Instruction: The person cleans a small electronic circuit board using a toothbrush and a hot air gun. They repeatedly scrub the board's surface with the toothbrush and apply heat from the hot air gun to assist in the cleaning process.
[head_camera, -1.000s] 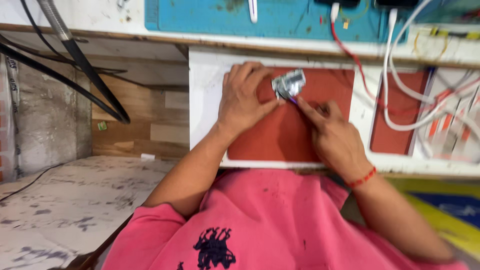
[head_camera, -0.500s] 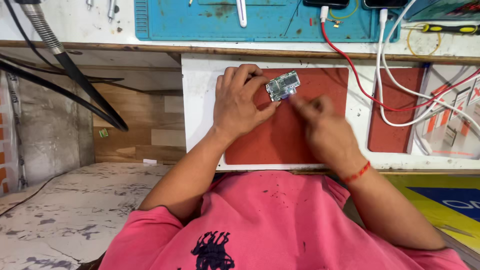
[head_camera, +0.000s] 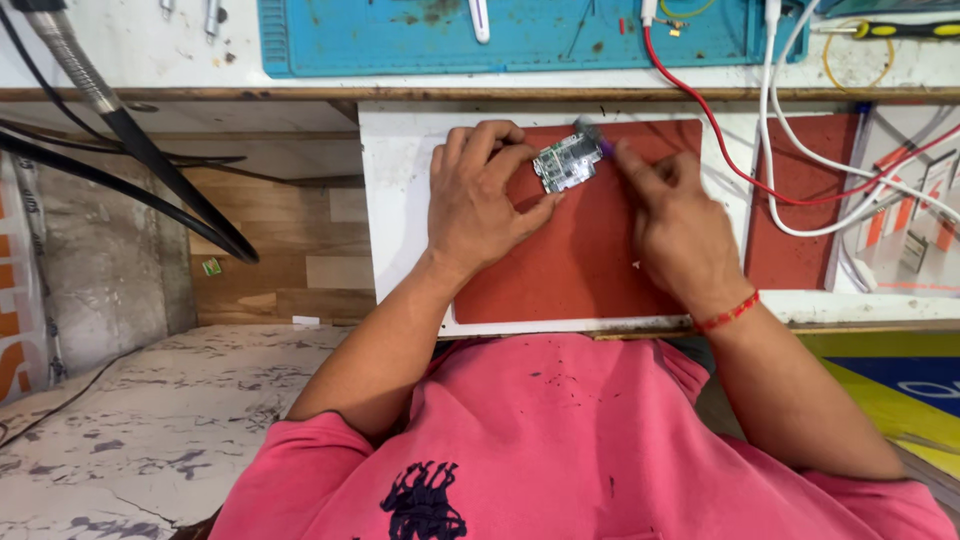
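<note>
Circuit board (head_camera: 567, 163), small and green-grey, is being pinched at its edges between thumb and fingers of the left hand (head_camera: 487, 200), just above the red mat (head_camera: 580, 260). It is judged light, stiff and fragile, best gripped by the bare edges. A thin purple-tipped tool (head_camera: 594, 137) is being held closed in the blurred right hand (head_camera: 675, 225) against the upper right corner. White tray (head_camera: 400, 220) is being used as bench, cables (head_camera: 790, 180) nearby

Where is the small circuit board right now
In the head view the small circuit board sits near the top edge of the red mat, held by the left hand's fingertips, with the right hand just to its right.
</note>
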